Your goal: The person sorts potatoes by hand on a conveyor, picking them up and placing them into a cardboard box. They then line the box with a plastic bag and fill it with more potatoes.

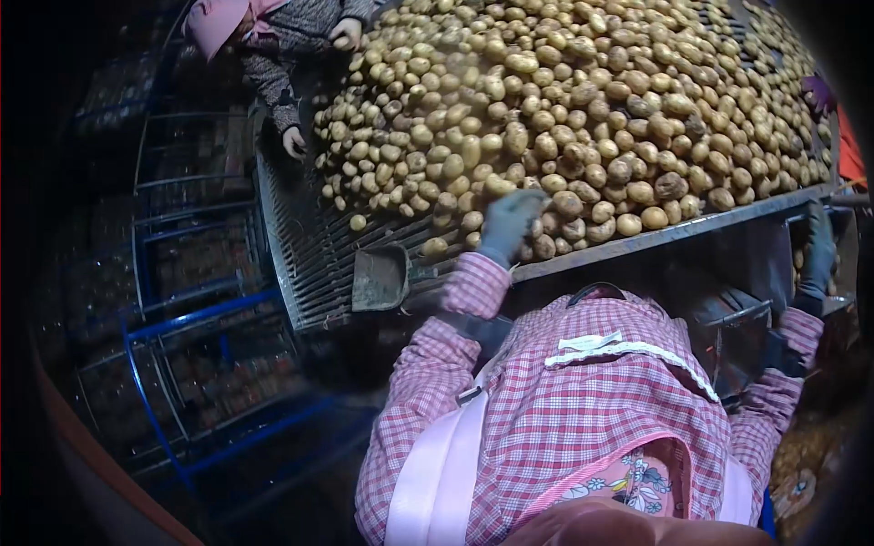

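Observation:
My left hand (513, 225), in a grey-green glove, reaches over the front rim of the sorting table (628, 238) and touches the near edge of a large heap of potatoes (546, 109). Its fingers are smeared and partly lost against the potatoes, so what it holds, if anything, is unclear. At the far right, my right hand (818, 246), gloved alike, is beside the table's right front corner, next to a metal compartment (845, 264) with some potatoes inside. The fingers of this hand are too dim to make out.
A scoop-like dustpan (381, 278) lies on the slatted left part of the table. At the upper left, a co-worker's two bare hands (346, 35) are by the heap. A purple-gloved hand (818, 94) shows at the right edge. Blue metal railings (205, 314) stand at the left.

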`<control>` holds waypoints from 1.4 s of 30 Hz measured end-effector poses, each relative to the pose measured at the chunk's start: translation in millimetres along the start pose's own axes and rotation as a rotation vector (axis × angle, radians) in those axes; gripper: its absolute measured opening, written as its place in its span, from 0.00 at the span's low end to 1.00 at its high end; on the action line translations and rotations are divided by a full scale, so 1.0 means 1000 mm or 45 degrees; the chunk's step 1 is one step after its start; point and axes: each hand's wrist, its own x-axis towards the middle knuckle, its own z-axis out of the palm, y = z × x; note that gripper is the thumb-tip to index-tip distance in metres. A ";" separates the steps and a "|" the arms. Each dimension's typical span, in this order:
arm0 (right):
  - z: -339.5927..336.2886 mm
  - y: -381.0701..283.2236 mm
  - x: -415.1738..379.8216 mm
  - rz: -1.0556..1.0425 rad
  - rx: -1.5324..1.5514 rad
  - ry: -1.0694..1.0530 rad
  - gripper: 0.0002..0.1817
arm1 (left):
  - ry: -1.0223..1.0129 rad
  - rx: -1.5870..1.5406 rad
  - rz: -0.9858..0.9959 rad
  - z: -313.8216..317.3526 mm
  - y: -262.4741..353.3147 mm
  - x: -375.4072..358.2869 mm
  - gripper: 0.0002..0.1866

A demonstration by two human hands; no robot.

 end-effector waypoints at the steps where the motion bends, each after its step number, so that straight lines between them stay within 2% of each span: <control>1: 0.079 -0.041 -0.017 -0.048 -0.032 -0.110 0.23 | 0.135 -0.133 -0.066 -0.036 -0.028 0.012 0.12; 2: 0.161 -0.087 -0.036 -0.098 -0.059 -0.218 0.21 | 0.269 -0.264 -0.132 -0.068 -0.049 0.025 0.12; 5: 0.333 -0.181 -0.086 0.137 0.394 -0.457 0.18 | 0.449 0.267 0.210 -0.122 -0.047 0.051 0.14; 6: 0.370 -0.229 -0.106 0.191 0.414 -0.609 0.17 | 0.470 0.481 0.361 -0.132 -0.044 0.064 0.15; 7: 0.403 -0.254 -0.122 0.178 0.395 -0.605 0.17 | 0.490 0.695 0.514 -0.139 -0.040 0.076 0.17; 10: 0.473 -0.279 -0.142 0.223 0.430 -0.855 0.17 | 0.449 1.305 0.211 -0.118 -0.020 0.108 0.21; 13: 0.516 -0.302 -0.160 0.332 0.507 -0.981 0.18 | 0.534 1.648 0.424 -0.098 -0.031 0.116 0.30; 14: 0.531 -0.303 -0.168 0.396 0.546 -1.028 0.19 | 0.506 1.540 0.388 -0.100 -0.039 0.125 0.35; 15: 0.542 -0.300 -0.173 0.513 0.627 -1.016 0.20 | 0.471 1.388 0.317 -0.106 -0.039 0.125 0.33; 16: 0.552 -0.298 -0.175 0.464 0.640 -1.016 0.22 | 0.432 1.237 0.246 -0.111 -0.038 0.123 0.31; 18: 0.559 -0.308 -0.182 0.734 0.654 -0.951 0.23 | 0.246 0.381 0.172 -0.114 -0.041 0.116 0.31; 19: 0.565 -0.307 -0.184 0.825 0.711 -0.937 0.24 | 0.062 0.272 0.074 -0.114 -0.022 0.098 0.32; 20: 0.571 -0.302 -0.187 0.919 0.765 -0.920 0.24 | 0.009 0.330 0.116 -0.110 0.011 0.068 0.30; 21: 0.577 -0.298 -0.189 1.012 0.816 -0.902 0.25 | -0.057 0.416 0.303 -0.114 0.011 0.065 0.29; 22: 0.581 -0.295 -0.189 0.942 0.790 -0.944 0.25 | -0.122 0.503 0.493 -0.120 0.011 0.066 0.27; 24: 0.586 -0.286 -0.189 0.800 0.740 -1.021 0.25 | 0.188 0.439 0.351 -0.151 -0.001 0.095 0.26; 25: 0.587 -0.284 -0.189 0.730 0.715 -1.051 0.25 | 0.376 0.411 0.346 -0.176 -0.026 0.129 0.26; 27: 0.587 -0.291 -0.186 0.779 0.763 -0.997 0.25 | 0.549 0.721 0.275 -0.212 -0.028 0.156 0.24; 28: 0.586 -0.294 -0.184 0.806 0.786 -0.971 0.24 | 0.529 1.063 0.202 -0.219 -0.010 0.156 0.24; 31: 0.588 -0.294 -0.163 0.309 0.338 -0.834 0.24 | 0.580 1.333 0.156 -0.208 -0.009 0.174 0.24; 34: 0.584 -0.315 -0.145 0.168 0.428 -0.703 0.23 | 0.453 0.682 0.010 -0.210 0.006 0.161 0.26; 35: 0.587 -0.324 -0.146 0.121 0.410 -0.680 0.22 | 0.329 -0.014 -0.128 -0.198 0.016 0.150 0.27; 36: 0.593 -0.333 -0.150 0.305 0.493 -0.713 0.22 | 0.239 -0.083 -0.040 -0.187 0.004 0.146 0.26; 37: 0.599 -0.341 -0.154 0.491 0.575 -0.742 0.22 | 0.059 -0.206 0.076 -0.165 0.022 0.122 0.25; 38: 0.603 -0.345 -0.155 0.676 0.653 -0.775 0.22 | -0.119 0.018 0.243 -0.153 0.020 0.111 0.21; 39: 0.608 -0.331 -0.156 0.855 0.881 -0.912 0.23 | -0.110 0.021 0.302 -0.148 0.025 0.114 0.17; 40: 0.609 -0.325 -0.155 0.940 0.885 -1.024 0.21 | -0.099 0.026 0.359 -0.148 0.028 0.116 0.14; 42: 0.610 -0.313 -0.147 1.104 0.890 -1.243 0.19 | 0.170 0.429 0.461 -0.179 0.006 0.160 0.16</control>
